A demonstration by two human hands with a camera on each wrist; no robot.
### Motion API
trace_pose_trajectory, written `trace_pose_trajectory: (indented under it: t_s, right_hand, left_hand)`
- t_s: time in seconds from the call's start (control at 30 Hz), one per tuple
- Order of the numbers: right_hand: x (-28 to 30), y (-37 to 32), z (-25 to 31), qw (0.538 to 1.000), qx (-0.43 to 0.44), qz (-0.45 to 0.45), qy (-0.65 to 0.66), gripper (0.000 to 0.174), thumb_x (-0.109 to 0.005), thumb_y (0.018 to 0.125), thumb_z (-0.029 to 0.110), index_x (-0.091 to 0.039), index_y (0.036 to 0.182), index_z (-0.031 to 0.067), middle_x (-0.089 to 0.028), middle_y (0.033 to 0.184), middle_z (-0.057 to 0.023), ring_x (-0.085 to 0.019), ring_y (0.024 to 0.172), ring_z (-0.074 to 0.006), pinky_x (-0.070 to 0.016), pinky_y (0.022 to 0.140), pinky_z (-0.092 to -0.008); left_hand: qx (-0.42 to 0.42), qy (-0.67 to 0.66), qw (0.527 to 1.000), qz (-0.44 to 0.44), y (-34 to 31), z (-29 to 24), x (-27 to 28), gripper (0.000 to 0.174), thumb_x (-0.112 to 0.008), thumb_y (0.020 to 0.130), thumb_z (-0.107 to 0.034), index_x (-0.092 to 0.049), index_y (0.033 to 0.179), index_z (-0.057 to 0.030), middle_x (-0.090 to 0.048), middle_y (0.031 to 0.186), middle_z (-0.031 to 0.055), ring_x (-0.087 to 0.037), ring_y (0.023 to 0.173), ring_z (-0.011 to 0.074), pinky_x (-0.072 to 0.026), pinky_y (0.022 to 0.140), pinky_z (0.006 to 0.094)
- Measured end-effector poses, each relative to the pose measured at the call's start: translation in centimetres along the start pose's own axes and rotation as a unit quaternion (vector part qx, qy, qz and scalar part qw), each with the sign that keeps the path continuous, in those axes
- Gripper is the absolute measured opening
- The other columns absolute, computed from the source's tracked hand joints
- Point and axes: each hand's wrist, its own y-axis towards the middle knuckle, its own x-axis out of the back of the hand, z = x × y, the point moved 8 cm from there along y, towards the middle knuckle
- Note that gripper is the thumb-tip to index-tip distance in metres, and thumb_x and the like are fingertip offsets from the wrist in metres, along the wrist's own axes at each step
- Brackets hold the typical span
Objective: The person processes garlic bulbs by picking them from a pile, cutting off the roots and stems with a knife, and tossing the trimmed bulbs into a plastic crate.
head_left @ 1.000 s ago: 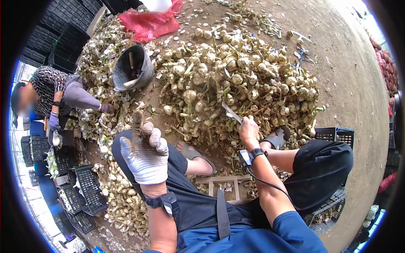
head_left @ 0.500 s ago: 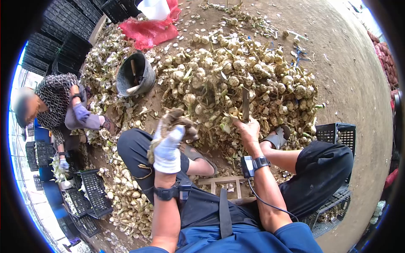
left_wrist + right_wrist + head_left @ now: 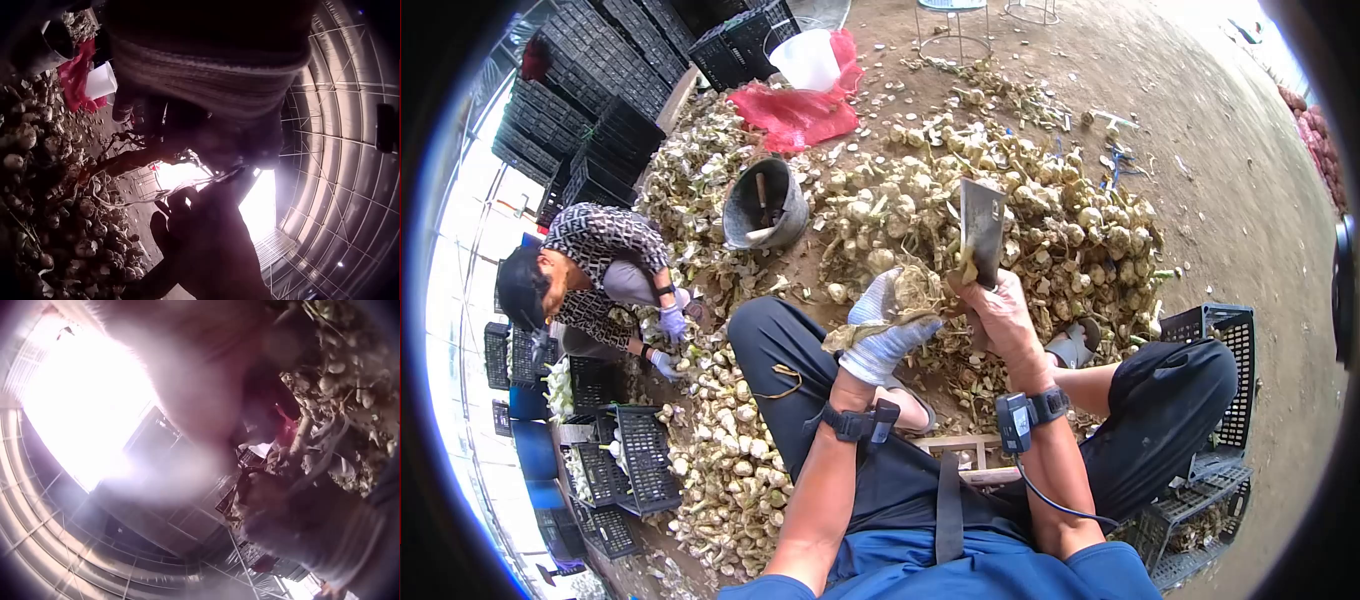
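Note:
The gloved left hand [image 3: 890,325] grips a garlic bulb with dry brown leaves [image 3: 917,288] above the lap. Just to its right, the bare right hand [image 3: 1003,315] holds a broad-bladed knife [image 3: 982,228], its blade pointing away from the body. In the left wrist view the glove [image 3: 206,75] is dark at the top, dry stalks [image 3: 140,201] trail below it, and the right hand [image 3: 212,237] is a silhouette. The right wrist view shows the gloved hand [image 3: 306,525] beside stalks; glare blurs the right hand [image 3: 187,381]. Whether the blade touches the bulb cannot be told.
A large garlic heap [image 3: 1040,200] lies ahead and trimmed bulbs [image 3: 725,480] lie left. A dark bucket [image 3: 766,205], red net [image 3: 795,118] and white bucket [image 3: 808,60] stand beyond. Black crates [image 3: 645,460] flank both sides; another person [image 3: 605,245] bends at left.
My left hand, empty at first, has taken hold of a leafy bulb and moved right, close to my right hand. The knife blade has swung to point forward. The view has shifted.

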Motion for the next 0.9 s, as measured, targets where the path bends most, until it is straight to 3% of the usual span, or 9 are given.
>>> trace_pose_trajectory:
  t_s: [0.2,0.37,0.43,0.5,0.6,0.63,0.7,0.83,0.9]
  right_hand:
    - [-0.3,-0.2,2.2,0.954,0.179,-0.027,-0.238,0.024,-0.073,0.087,0.022,-0.070,0.100,0.0017,-0.066,0.076,-0.0088,-0.062,0.067,-0.0136,-0.0490,0.065,-0.0311]
    - [-1.7,-1.1,3.7,0.880,0.307,-0.045,-0.361,0.018,-0.076,0.079,0.014,-0.064,0.086,0.0025,-0.062,0.084,-0.0116,-0.064,0.076,-0.0312,-0.0507,0.065,-0.0384]
    - [-2.4,-1.7,4.6,0.856,0.320,-0.049,-0.402,0.020,-0.077,0.077,0.014,-0.061,0.083,0.0034,-0.060,0.085,-0.0113,-0.063,0.077,-0.0336,-0.0511,0.066,-0.0403]
    - [-3.2,-2.3,5.0,0.833,0.319,-0.049,-0.448,0.023,-0.077,0.075,0.014,-0.058,0.081,0.0045,-0.058,0.085,-0.0110,-0.063,0.077,-0.0347,-0.0516,0.067,-0.0419]
    - [-4.1,-3.0,4.9,0.800,0.342,-0.043,-0.491,0.030,-0.079,0.069,0.015,-0.056,0.086,0.0062,-0.058,0.087,-0.0101,-0.064,0.076,-0.0327,-0.0515,0.066,-0.0416]
    - [-4.3,-3.1,4.7,0.792,0.343,-0.040,-0.504,0.031,-0.079,0.068,0.015,-0.056,0.088,0.0063,-0.059,0.088,-0.0101,-0.064,0.076,-0.0321,-0.0514,0.065,-0.0412]
    - [-4.8,-3.3,4.6,0.775,0.361,-0.030,-0.518,0.032,-0.079,0.067,0.016,-0.056,0.088,0.0072,-0.058,0.089,-0.0100,-0.064,0.074,-0.0306,-0.0509,0.064,-0.0406]
    - [-5.2,-3.2,3.9,0.784,0.358,-0.016,-0.506,0.030,-0.078,0.066,0.011,-0.056,0.085,0.0055,-0.059,0.085,-0.0111,-0.063,0.076,-0.0326,-0.0506,0.065,-0.0415]
    - [-5.1,-3.1,3.2,0.780,0.364,-0.010,-0.510,0.030,-0.077,0.066,0.011,-0.056,0.085,0.0055,-0.058,0.085,-0.0109,-0.063,0.075,-0.0325,-0.0505,0.065,-0.0414]
  left_hand:
    - [-0.004,-0.100,0.995,-0.026,0.5,2.4,0.5,0.055,-0.083,0.081,-0.019,-0.054,0.126,-0.0051,-0.064,0.112,0.0038,-0.061,0.100,0.0151,-0.0523,0.090,0.0315]
    - [0.054,-0.473,0.879,0.016,0.9,3.2,-0.3,0.039,-0.065,0.093,-0.003,-0.052,0.130,-0.0057,-0.062,0.120,0.0092,-0.062,0.108,0.0200,-0.0543,0.092,0.0301]
    - [-0.052,-0.221,0.973,-0.043,0.5,1.2,0.3,0.041,-0.065,0.094,-0.004,-0.050,0.133,-0.0067,-0.062,0.121,0.0101,-0.063,0.109,0.0217,-0.0548,0.092,0.0306]
    - [0.078,-0.364,0.928,-0.007,0.6,5.1,-0.2,0.045,-0.067,0.092,-0.005,-0.049,0.134,-0.0083,-0.062,0.121,0.0106,-0.063,0.108,0.0214,-0.0552,0.089,0.0307]
    - [-0.011,-0.057,0.996,0.074,0.8,5.1,0.5,0.045,-0.068,0.091,-0.009,-0.050,0.133,-0.0116,-0.063,0.120,0.0087,-0.062,0.110,0.0188,-0.0541,0.090,0.0337]
    - [-0.100,0.128,0.983,0.091,0.5,5.3,0.1,0.044,-0.067,0.091,-0.017,-0.052,0.133,-0.0146,-0.063,0.122,0.0055,-0.061,0.113,0.0187,-0.0480,0.098,0.0391]
    - [-0.280,0.509,0.814,0.011,-0.5,4.7,-0.8,0.043,-0.065,0.092,-0.032,-0.056,0.132,-0.0207,-0.063,0.127,-0.0010,-0.059,0.119,0.0187,-0.0360,0.112,0.0500]
    - [-0.218,0.234,0.947,0.032,-0.2,6.2,0.3,0.039,-0.064,0.092,-0.031,-0.058,0.129,-0.0214,-0.065,0.122,-0.0004,-0.059,0.119,0.0210,-0.0351,0.112,0.0533]
    - [-0.070,-0.048,0.995,0.059,0.6,11.1,0.7,0.034,-0.061,0.094,-0.027,-0.058,0.127,-0.0180,-0.065,0.119,0.0014,-0.060,0.115,0.0214,-0.0396,0.108,0.0498]
